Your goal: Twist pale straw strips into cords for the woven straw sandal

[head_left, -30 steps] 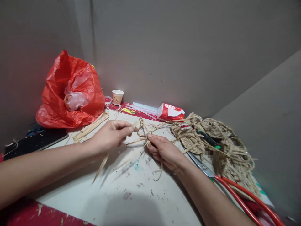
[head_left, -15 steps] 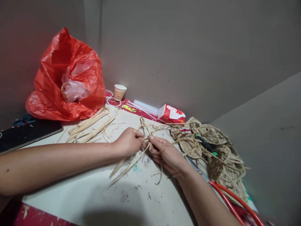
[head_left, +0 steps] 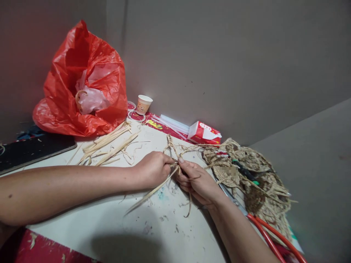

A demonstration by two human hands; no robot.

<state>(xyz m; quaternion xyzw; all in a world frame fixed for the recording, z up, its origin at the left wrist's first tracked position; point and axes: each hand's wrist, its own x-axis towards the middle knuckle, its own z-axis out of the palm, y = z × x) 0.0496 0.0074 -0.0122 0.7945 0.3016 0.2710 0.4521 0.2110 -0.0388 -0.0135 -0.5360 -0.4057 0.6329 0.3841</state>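
Over the white board [head_left: 109, 208] both my hands meet at a thin braid of dried straw [head_left: 170, 141]. My left hand [head_left: 154, 170] is closed on a straw strand stretched short to the right. My right hand [head_left: 196, 180] pinches the working end of the braid between thumb and fingers. One loose straw strip [head_left: 150, 195] trails down to the left from between the hands, and a thin curled strand hangs below my right fingers. The finished braid loops behind the hands and runs right toward a heap of coiled braid [head_left: 263, 171]. The exact crossing of strands is hidden by my fingers.
Loose straw strips [head_left: 109, 144] lie at left, near a red plastic bag [head_left: 109, 113] and a dark flat tray [head_left: 33, 151]. Behind are a paper cup [head_left: 144, 105], straws and a tissue pack [head_left: 204, 133]. Red-handled scissors [head_left: 265, 233] lie beside my right forearm.
My left hand has turned and closed more into a fist, pulling a strand leftward from my right fingers. My right hand keeps its pinch. The whole view has shifted slightly.
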